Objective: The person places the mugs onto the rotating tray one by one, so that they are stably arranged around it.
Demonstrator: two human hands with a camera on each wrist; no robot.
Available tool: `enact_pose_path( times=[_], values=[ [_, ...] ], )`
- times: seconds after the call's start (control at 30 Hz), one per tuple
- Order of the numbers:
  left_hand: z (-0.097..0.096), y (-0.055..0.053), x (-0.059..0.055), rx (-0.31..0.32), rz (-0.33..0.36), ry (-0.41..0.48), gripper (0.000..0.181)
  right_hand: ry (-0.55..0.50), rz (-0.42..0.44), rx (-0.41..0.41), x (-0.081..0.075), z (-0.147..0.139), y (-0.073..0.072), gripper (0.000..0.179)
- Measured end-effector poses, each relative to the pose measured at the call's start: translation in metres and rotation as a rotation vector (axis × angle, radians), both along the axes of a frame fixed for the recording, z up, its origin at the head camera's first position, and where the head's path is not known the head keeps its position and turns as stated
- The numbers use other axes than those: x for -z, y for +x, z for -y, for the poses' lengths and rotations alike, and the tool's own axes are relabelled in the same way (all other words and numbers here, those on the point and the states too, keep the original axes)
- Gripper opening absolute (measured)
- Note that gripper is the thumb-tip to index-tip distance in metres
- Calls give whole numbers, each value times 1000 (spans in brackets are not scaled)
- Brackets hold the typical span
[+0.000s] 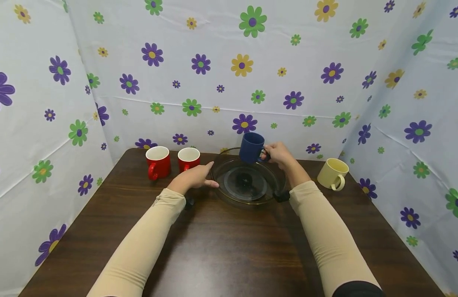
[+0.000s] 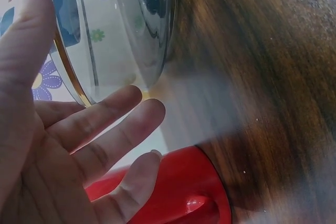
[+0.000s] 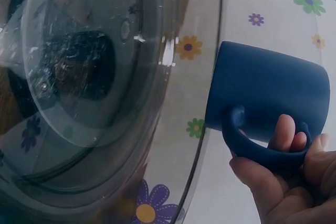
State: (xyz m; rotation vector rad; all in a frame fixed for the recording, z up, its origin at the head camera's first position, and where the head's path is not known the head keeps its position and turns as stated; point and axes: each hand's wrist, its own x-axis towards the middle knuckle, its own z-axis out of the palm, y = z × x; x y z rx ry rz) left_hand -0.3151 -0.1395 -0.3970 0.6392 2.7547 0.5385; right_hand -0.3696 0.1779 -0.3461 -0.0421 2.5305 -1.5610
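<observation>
In the head view, a large clear glass bowl (image 1: 247, 203) with an amber-tinted rim stands on the table. My right hand (image 1: 282, 157) grips the handle of a dark blue mug (image 1: 250, 149), holding it upright above the bowl's far side. The right wrist view shows my fingers hooked through the handle of the blue mug (image 3: 268, 87). At the bowl's left side rests my left hand (image 1: 193, 178), thumb by the rim and fingers loosely extended. In the left wrist view, those fingers lie near the rim (image 2: 68, 72), holding no mug.
Two red mugs with white insides, one at the far left (image 1: 158, 163) and one (image 1: 189, 159) just behind my left hand, stand on the brown table (image 1: 221, 251). A pale yellow mug (image 1: 333, 173) stands at the right. Flower-printed curtains (image 1: 214, 49) enclose the table.
</observation>
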Motion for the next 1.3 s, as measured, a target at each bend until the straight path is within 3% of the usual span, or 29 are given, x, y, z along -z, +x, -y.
enact_pose_path(
  times=[0.37,0.67,1.3],
  values=[
    [1,-5,4,-12,6,3,105,25,27,-46,4,11,-12,36],
    [2,-4,0,-11,13,-4,105,-18,63,-67,9,20,-19,35],
    [2,-4,-2,1,33,11,107,52,109,-142,26,28,-32,34]
  ],
)
